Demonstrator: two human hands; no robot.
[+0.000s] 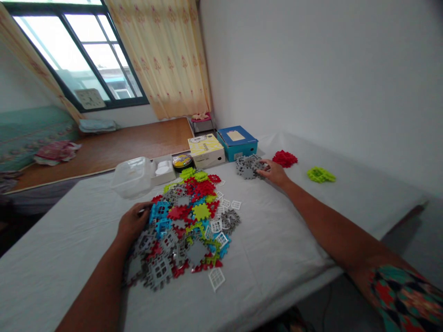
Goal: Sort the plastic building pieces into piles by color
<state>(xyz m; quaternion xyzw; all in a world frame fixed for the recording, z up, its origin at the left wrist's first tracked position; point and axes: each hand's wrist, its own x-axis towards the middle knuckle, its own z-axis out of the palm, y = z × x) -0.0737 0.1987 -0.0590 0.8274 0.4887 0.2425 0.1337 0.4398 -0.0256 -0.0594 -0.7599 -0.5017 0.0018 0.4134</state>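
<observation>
A mixed heap of flat plastic interlocking tiles [188,226], red, green, blue, grey and white, lies on the white sheet. My left hand [133,222] rests on the heap's left side, fingers curled on a blue tile [159,213]. My right hand [273,173] reaches far forward and touches a small pile of grey tiles [247,167], fingers partly bent on it. Beyond that lie a red tile pile [284,158] and a green tile pile [320,175].
A clear plastic tub [133,176], a yellow box [206,150], a blue box [238,141] and a round tin [182,161] stand at the back edge of the covered table [287,249]. The white wall is on the right; a wooden platform and a window lie behind.
</observation>
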